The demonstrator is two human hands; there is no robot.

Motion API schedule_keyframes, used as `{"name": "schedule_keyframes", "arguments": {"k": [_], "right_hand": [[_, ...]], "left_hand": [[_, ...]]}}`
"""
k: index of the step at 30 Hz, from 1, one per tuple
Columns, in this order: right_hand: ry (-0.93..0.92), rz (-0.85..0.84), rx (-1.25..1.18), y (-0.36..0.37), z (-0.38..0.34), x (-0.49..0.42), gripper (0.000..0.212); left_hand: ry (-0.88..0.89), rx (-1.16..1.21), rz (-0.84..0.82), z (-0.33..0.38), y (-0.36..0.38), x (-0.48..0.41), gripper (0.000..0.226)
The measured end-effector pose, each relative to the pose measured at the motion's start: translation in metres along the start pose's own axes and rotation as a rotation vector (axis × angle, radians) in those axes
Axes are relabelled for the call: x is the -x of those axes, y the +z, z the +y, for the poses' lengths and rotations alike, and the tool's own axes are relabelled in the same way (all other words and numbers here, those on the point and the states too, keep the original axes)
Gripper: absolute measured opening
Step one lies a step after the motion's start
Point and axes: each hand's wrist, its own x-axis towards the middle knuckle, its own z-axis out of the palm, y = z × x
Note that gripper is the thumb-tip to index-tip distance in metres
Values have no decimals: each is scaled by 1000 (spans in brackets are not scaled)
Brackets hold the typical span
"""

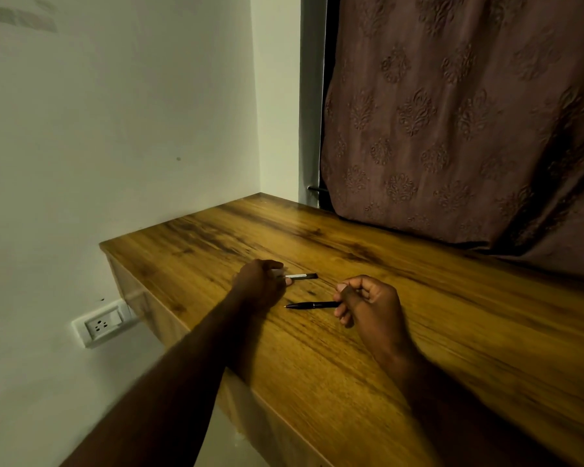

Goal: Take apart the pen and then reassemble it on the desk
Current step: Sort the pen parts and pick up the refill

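Two pen parts are apart over the wooden desk (pixel 317 382). My left hand (pixel 258 286) pinches one end of the upper part of the pen (pixel 302 276), a short piece with a silver section and a dark end, low over the desk. My right hand (pixel 368 303) grips the rear end of the black lower barrel (pixel 309 305), whose tip points left. The barrel lies level, just above or on the desk surface; I cannot tell which. The two parts are about a hand's width from each other.
A white wall runs along the desk's left side, with a wall socket (pixel 102 323) below desk height. A brown patterned curtain (pixel 452 112) hangs behind the desk and drapes onto its far right part. The desk's near edge runs diagonally under my left forearm.
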Motion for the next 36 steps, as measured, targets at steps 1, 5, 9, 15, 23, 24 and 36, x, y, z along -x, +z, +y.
{"name": "schedule_keyframes", "arguments": {"k": [1, 5, 9, 15, 23, 24, 36], "right_hand": [[-2, 0, -1, 0, 0, 0, 16], [10, 12, -26, -1, 0, -1, 20], [-2, 23, 31, -1, 0, -1, 21], [-26, 21, 129, -4, -4, 2, 13], [-23, 392, 290, -78, 6, -24, 40], [-16, 413, 368, -87, 11, -28, 37], [-48, -8, 715, -86, 32, -43, 14]], "left_hand": [[-18, 45, 22, -1, 0, 3, 40], [-73, 459, 201, -2, 0, 20, 13], [-66, 494, 223, 4, -10, 40, 16], [-99, 530, 245, 12, -19, 65, 27], [450, -323, 150, 27, 6, 80, 36], [472, -333, 130, 29, 9, 79, 37], [458, -243, 19, 47, 30, 57, 42]]}}
